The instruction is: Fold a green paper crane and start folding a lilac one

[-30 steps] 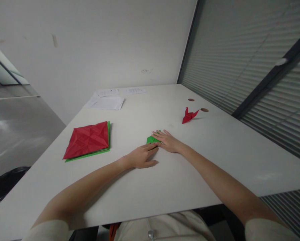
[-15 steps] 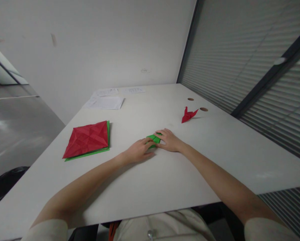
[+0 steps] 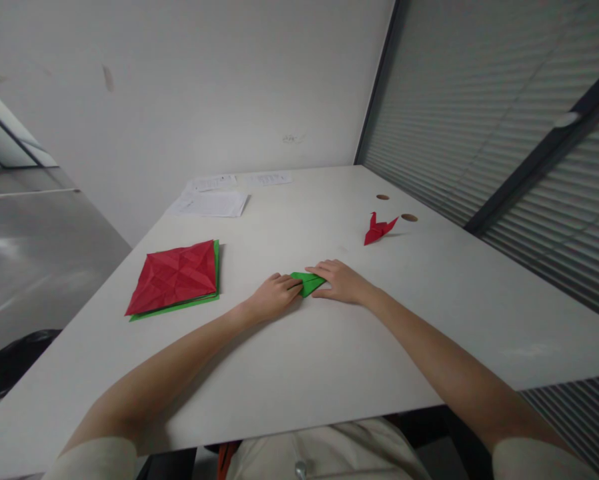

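A small piece of folded green paper (image 3: 308, 285) lies on the white table in front of me, with a crease line visible on its top. My left hand (image 3: 275, 297) has its fingers curled over the left end of the paper, gripping it. At the right end, my right hand (image 3: 343, 283) holds the paper between thumb and fingers, the fingers along the far edge and the thumb on the near side. Both tips of the paper are partly hidden by the hands. Beyond my right hand stands a red origami crane (image 3: 379, 229).
To the left lies a stack of creased red paper (image 3: 177, 277) over green sheets (image 3: 216, 267). White printed papers (image 3: 212, 203) rest at the back left. Two round holes, one a cable hole (image 3: 409, 217), pierce the table (image 3: 299, 373) near the blinds (image 3: 479, 120).
My left hand has shifted slightly left and its fingers have curled in. The right hand has moved a little, and more of the green paper shows between the hands.
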A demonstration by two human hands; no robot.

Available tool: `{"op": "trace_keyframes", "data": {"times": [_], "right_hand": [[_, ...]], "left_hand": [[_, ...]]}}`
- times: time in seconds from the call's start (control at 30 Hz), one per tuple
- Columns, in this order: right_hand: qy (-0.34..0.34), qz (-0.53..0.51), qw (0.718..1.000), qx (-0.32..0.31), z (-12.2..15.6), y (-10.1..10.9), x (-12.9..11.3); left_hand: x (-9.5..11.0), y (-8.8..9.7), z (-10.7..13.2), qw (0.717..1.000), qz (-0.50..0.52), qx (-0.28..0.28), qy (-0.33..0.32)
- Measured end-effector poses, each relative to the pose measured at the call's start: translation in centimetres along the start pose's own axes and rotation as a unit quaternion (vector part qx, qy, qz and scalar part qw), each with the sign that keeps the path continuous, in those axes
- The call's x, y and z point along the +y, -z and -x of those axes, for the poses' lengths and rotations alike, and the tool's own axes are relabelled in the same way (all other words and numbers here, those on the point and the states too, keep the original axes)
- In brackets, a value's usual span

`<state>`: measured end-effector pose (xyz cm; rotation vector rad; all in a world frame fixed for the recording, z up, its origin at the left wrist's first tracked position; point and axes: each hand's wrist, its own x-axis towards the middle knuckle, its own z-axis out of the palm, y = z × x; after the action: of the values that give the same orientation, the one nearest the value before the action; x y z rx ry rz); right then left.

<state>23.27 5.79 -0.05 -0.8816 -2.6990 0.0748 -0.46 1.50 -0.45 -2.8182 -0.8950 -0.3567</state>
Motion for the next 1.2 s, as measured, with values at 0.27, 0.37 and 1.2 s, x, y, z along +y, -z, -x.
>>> {"op": "trace_keyframes", "data": {"times": [0.27, 0.37, 1.2], "right_hand": [[0.022, 0.072, 0.997, -0.020, -0.5, 0.8, -1.0], [0.010, 0.076, 0.997, -0.008, -0.5, 0.7, -1.1], [-0.205, 0.001, 0.979, -0.003, -0.7, 0.6, -1.5]], "left_hand": [[0.0, 0.1, 0.1, 0.999, 0.034, 0.020, 0.017], [-0.3, 0.0, 0.2, 0.999, 0.036, 0.020, 0.020], [1.3, 1.2, 0.2, 0.994, 0.110, 0.004, 0.002]]}}
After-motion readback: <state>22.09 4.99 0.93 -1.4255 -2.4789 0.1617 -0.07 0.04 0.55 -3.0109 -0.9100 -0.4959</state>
